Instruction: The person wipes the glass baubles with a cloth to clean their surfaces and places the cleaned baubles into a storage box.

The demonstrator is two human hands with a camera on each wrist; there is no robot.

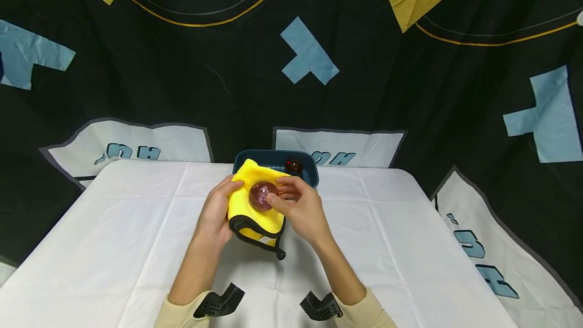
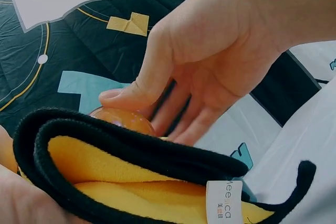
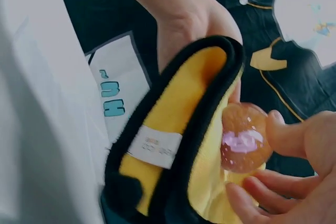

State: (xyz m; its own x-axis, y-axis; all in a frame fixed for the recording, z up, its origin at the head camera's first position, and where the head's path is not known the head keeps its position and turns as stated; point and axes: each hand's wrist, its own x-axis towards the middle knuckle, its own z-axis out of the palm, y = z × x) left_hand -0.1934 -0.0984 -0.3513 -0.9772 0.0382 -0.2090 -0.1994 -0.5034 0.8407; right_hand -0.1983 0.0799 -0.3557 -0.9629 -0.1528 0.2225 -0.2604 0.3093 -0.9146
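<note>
A folded yellow cloth (image 1: 248,206) with black edging is in my left hand (image 1: 216,211), whose thumb lies on its near face. On the cloth sits a clear, pinkish glass-like ball (image 1: 262,196), with glints and a purple patch in the right wrist view (image 3: 244,139). My right hand (image 1: 302,209) holds the ball at its right side, thumb on its surface and fingers curled close to the cloth. The cloth's white label (image 2: 224,203) and black loop hang at the lower edge. Part of the ball is hidden behind the cloth in the left wrist view.
Just behind the hands, a dark blue tray (image 1: 259,155) stands at the table's far edge. Inside it is a dark red ball (image 1: 294,167). A white cover lies over the table (image 1: 136,247), and a black patterned curtain (image 1: 182,75) hangs behind.
</note>
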